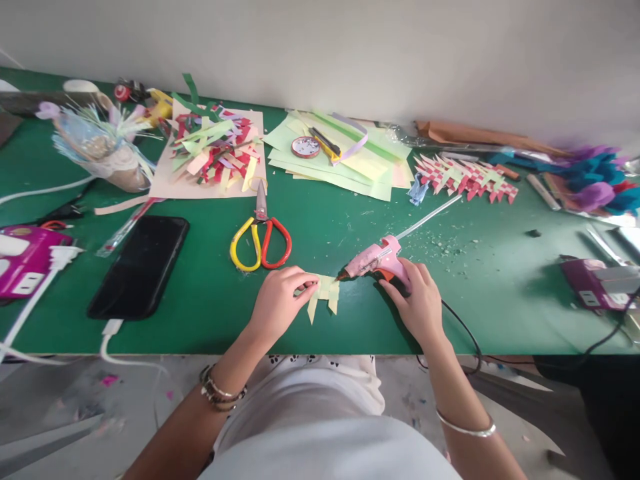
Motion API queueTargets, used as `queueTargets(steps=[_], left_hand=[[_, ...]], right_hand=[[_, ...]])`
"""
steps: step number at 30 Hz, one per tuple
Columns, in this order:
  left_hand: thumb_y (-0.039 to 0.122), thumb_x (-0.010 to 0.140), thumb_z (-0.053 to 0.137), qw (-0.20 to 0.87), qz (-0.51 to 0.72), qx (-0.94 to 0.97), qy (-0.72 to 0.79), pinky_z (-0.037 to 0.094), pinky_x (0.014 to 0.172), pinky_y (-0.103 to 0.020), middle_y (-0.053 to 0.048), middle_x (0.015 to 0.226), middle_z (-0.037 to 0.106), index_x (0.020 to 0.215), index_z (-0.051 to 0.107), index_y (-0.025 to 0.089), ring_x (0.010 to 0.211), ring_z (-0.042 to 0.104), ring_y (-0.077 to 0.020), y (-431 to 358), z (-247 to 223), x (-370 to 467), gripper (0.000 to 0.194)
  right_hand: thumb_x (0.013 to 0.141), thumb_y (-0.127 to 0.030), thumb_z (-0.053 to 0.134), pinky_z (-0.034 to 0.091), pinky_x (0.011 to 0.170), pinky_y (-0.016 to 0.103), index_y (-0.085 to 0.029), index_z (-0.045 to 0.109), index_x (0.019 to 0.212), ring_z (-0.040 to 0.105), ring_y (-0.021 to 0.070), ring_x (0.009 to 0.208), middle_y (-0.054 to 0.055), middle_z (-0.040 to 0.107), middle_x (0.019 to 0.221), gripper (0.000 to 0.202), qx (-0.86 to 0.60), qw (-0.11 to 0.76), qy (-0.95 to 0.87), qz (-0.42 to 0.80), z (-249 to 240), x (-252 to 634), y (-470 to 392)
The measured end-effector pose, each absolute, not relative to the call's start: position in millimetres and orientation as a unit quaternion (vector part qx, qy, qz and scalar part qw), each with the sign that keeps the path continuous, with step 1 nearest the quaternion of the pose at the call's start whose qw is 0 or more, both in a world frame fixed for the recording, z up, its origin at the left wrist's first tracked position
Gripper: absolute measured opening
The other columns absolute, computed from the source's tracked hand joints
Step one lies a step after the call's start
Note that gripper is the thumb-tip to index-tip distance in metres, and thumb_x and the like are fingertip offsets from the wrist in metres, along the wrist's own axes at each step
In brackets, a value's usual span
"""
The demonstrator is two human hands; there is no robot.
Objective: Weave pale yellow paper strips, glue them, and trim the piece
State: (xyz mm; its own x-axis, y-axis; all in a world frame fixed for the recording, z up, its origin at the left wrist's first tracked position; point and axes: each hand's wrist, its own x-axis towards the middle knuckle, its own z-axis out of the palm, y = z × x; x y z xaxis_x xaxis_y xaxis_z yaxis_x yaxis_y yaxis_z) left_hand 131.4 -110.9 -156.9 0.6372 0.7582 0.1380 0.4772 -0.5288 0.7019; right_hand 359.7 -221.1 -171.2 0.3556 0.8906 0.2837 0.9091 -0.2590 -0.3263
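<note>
Between my two hands lies a small piece of woven pale yellow paper strips (327, 291), with pointed ends toward me. My left hand (286, 293) pinches its left edge between thumb and fingertips. In my right hand (418, 297) is a pink glue gun (373, 259), my fingers wrapped round its handle. The nozzle points left, at the upper right corner of the paper piece; whether it touches is too small to tell. A clear glue stick (431, 215) sticks out of the gun's back end. Scissors (261, 233) with one yellow and one red handle lie beyond my left hand.
A black phone (140, 268) with a white cable lies at left, near a purple power strip (33, 260). Coloured paper strips (215, 147), pale sheets (340, 170) and red-and-white woven pieces (465, 177) lie at the back. The gun's black cord (465, 327) trails over the table edge.
</note>
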Motion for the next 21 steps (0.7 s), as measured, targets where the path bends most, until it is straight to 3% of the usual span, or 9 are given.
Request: queueTargets(steps=[21], left_hand=[[0.017,0.08,0.057,0.314,0.214,0.849,0.368,0.045,0.056,-0.022,-0.002,0.076,0.065,0.081,0.068,0.018,0.064,0.059,-0.0119,-111.2,-157.2,132.2,0.011]], right_hand=[[0.084,-0.05,0.045,0.041,0.068,0.035,-0.021,0.051,0.114,0.055,0.0244,0.083,0.009,0.058,0.097,0.043,-0.794,0.205,-0.571,-0.031,-175.4,363.4,-221.6]])
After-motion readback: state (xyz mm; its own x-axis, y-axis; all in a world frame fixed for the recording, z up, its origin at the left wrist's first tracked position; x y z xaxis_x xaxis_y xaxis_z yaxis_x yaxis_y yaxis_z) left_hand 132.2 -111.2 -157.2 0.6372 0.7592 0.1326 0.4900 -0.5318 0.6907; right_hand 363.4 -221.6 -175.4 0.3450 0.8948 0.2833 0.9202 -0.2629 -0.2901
